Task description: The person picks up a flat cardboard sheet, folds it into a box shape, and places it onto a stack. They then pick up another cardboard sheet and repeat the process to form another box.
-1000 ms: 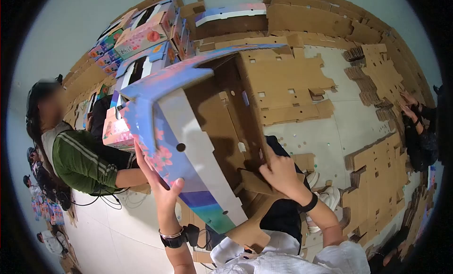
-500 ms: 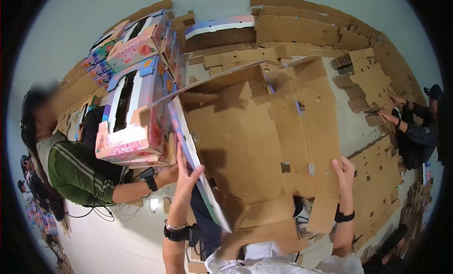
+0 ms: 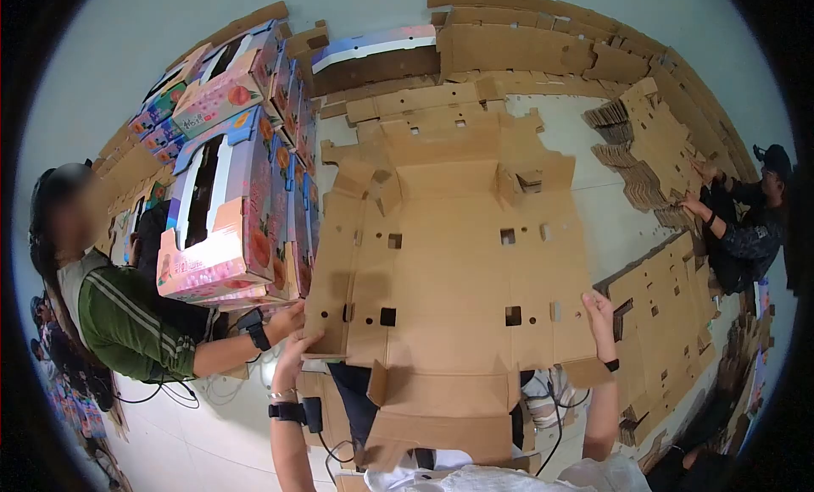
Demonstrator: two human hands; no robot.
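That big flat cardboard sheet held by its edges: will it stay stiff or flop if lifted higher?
Probably light: the left hand and right hand hold the cardboard sheet spread by its edges alone. It will likely hinge along its creases, since the lower flaps hang bent.

Floor (image 3: pixel 632 225) pale, smooth, dotted with small punched scraps. Flat cardboard sheets (image 3: pixel 526 47) lie in overlapping rows along far wall. Right side: bundled stacks (image 3: pixel 640 166), then die-cut blanks (image 3: pixel 670 310) spread flat. Left side: printed boxes (image 3: pixel 225 229) piled high. Black cables (image 3: pixel 170 396) trail at lower left. Middle of floor is hidden behind large unfolded blank (image 3: pixel 458 272).
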